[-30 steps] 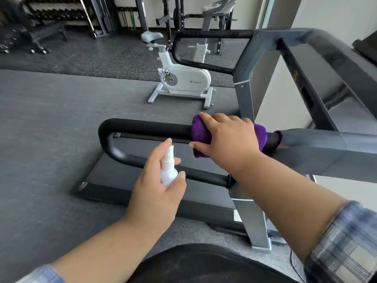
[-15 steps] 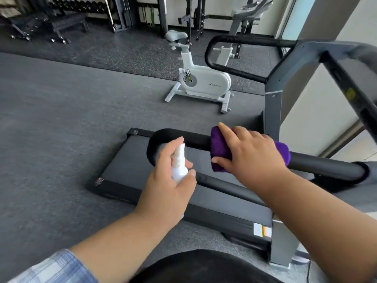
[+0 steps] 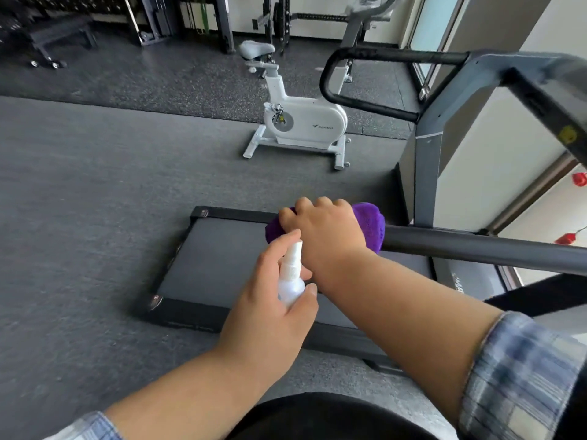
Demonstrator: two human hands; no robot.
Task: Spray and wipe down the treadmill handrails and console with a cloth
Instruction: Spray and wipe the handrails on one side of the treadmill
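Purple cloth (image 3: 370, 222) under right hand (image 3: 324, 230)

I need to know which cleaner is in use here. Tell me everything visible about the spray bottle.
The small white plastic spray bottle has a rounded translucent body, a ribbed white collar and a narrow pump nozzle on top. It stands roughly upright, gripped in the left hand, forefinger arched over the nozzle. It sits just in front of the right wrist. No label shows; the liquid level cannot be told.

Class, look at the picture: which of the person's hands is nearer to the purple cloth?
Right. The right hand grips the cloth on the handrail; the left hand holds the spray bottle just short of it.
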